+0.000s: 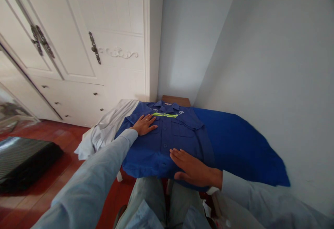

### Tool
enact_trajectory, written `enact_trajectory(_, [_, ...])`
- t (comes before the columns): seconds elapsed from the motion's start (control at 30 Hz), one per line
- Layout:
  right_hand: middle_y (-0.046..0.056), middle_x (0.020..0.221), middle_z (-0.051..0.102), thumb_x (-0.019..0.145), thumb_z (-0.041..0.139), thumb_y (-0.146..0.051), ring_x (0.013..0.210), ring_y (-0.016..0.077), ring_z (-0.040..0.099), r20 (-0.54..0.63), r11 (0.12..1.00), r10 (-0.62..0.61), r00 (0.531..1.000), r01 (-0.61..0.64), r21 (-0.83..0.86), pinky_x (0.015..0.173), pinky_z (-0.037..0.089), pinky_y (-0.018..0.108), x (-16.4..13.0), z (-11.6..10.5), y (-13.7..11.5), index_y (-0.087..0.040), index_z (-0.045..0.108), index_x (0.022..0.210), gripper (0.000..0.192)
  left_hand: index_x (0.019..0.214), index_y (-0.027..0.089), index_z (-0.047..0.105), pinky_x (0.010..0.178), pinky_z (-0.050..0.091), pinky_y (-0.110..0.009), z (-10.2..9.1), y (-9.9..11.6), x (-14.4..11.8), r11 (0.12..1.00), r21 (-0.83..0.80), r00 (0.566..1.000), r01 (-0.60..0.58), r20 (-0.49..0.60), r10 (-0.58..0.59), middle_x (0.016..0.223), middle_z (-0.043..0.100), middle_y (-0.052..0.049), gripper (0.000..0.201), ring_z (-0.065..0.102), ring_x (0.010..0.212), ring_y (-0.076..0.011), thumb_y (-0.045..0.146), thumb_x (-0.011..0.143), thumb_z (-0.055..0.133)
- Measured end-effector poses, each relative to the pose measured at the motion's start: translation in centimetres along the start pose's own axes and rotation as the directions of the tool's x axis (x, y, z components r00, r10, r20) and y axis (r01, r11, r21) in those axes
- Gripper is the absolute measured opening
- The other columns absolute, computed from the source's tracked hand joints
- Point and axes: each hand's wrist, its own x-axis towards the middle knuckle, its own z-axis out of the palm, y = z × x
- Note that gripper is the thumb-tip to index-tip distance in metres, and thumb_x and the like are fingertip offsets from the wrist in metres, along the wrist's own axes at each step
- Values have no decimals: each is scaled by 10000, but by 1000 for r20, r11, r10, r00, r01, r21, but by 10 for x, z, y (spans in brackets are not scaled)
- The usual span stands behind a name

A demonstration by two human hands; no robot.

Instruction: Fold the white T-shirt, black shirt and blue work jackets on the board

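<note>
A dark blue short-sleeved work shirt [167, 138] lies spread front side up, its collar at the far end. Yellow-green reflective strips cross its chest, and buttons run down the middle. My left hand [144, 124] rests flat on the shirt's chest at the left, fingers spread, a ring on one finger. Over the lower right part of the shirt is my right hand [191, 169], fingers stretched out and thumb apart, holding nothing. Whether its palm presses on the cloth I cannot tell. Under the shirt is a bright blue ironing-board-shaped surface [242, 145] that tapers to the right.
White cloth [104, 128] hangs over the left end of the surface. Behind stands a white wardrobe [122, 76], beside a brown box-like piece [176, 100] and a grey wall [273, 65]. A black ribbed suitcase [26, 159] lies on the reddish wooden floor [73, 145].
</note>
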Motion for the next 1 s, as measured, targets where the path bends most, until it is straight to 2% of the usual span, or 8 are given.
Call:
enact_trajectory(0.1, [192,1567,369,1006,290,-598,1466,256,335,-160,996,78,984,-71,49,1198,312,444,31,-17,3,-89,298,1552,746,1557,200,306,1214,132,-533,-1,1,-1,1000,1,1000,-5,0,5,1623,277,-134,744,205,1514,-290,656,971,247])
enact_trajectory(0.2, [200,1584,332,999,283,-615,1491,293,270,-296,993,104,949,-114,-15,1218,244,486,87,-23,13,-68,334,1533,766,1556,206,306,1212,143,-533,-2,1,-3,1000,6,1000,-12,-9,12,1621,284,-131,720,210,1513,-286,634,980,252])
enact_trajectory(0.3, [234,1587,301,996,283,-618,1499,329,233,-286,970,216,934,-239,-47,1214,227,508,133,-14,26,-17,339,1518,798,1557,201,305,1209,158,-528,-2,0,-5,1000,21,1000,-21,-18,21,1619,290,-129,705,224,1509,-285,614,986,260])
enact_trajectory(0.4, [231,1580,317,1000,269,-609,1494,327,249,-238,946,302,923,-320,-41,1208,231,516,144,-1,37,-24,348,1516,784,1553,215,317,1208,178,-516,0,-2,-4,999,30,999,-27,-38,28,1612,310,-119,689,246,1503,-277,606,987,283])
enact_trajectory(0.53, [203,1598,295,1003,222,-616,1498,313,243,-236,945,293,927,-318,-76,1215,212,507,105,7,44,-59,341,1528,776,1549,245,327,1210,178,-507,4,-4,-2,999,44,999,-22,-47,24,1612,318,-100,666,250,1502,-267,601,986,303])
enact_trajectory(0.67, [195,1601,286,990,243,-644,1498,319,241,-167,940,290,942,-313,-135,1207,228,523,39,2,55,-86,347,1533,786,1557,224,309,1211,165,-508,3,-4,0,999,39,1000,-15,-16,16,1617,303,-109,693,235,1507,-271,615,986,268])
enact_trajectory(0.83, [225,1564,346,974,325,-649,1473,346,297,-95,893,381,920,-392,-219,1200,228,559,-42,-15,84,-79,416,1498,780,1563,200,290,1217,142,-501,-1,-1,0,999,48,1000,-5,10,4,1627,274,-115,708,211,1514,-270,612,988,247])
enact_trajectory(1.0, [201,1555,382,971,376,-621,1468,338,315,-172,872,423,890,-451,-190,1195,252,557,-89,-32,94,-132,484,1461,701,1554,219,318,1212,169,-500,-1,0,0,999,53,1000,3,2,-3,1621,295,-105,689,235,1507,-270,604,984,269])
